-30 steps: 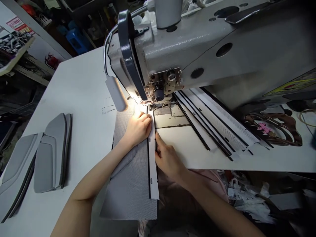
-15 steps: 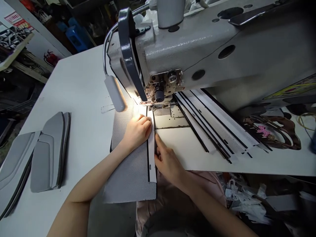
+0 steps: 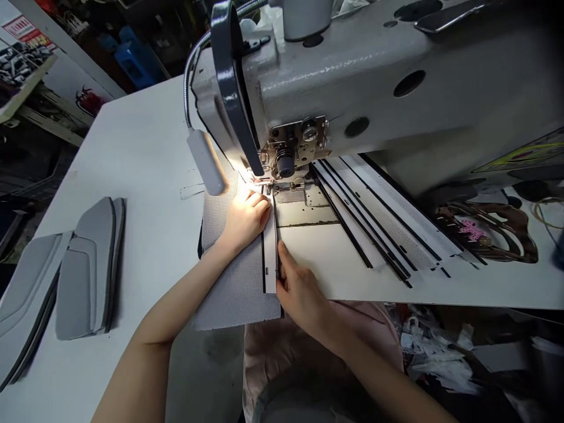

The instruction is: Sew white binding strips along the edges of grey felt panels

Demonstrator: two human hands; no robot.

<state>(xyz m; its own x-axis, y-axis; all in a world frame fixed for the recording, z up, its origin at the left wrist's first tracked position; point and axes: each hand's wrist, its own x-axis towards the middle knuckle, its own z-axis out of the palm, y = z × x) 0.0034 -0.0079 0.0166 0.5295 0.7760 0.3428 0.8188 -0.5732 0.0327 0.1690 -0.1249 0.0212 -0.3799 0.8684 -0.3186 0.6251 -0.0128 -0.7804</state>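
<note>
A grey mesh fabric panel (image 3: 242, 288) lies under the sewing machine (image 3: 335, 88) and overhangs the table's front edge. Along its right side runs a white strip (image 3: 269, 258) with a black edge, reaching up to the lit needle area. My left hand (image 3: 247, 217) is closed, fingers bent over the strip just in front of the presser foot. Lower down, my right hand (image 3: 302, 291) grips the right-hand edge of the layered panel and strip, its index finger pointing along that edge. Its fingertips are partly hidden.
Several black-edged white strips (image 3: 379, 217) fan out right of the needle. Padded grey pieces (image 3: 83, 270) are stacked on the left of the white table (image 3: 154, 153). A small lamp (image 3: 206, 161) hangs by the machine head. A brown item with a pink bow (image 3: 471, 231) lies far right.
The grey panel and white strip have moved forward, away from me, under the machine. Both hands stay in nearly the same places, and the panel's near end hangs out less.
</note>
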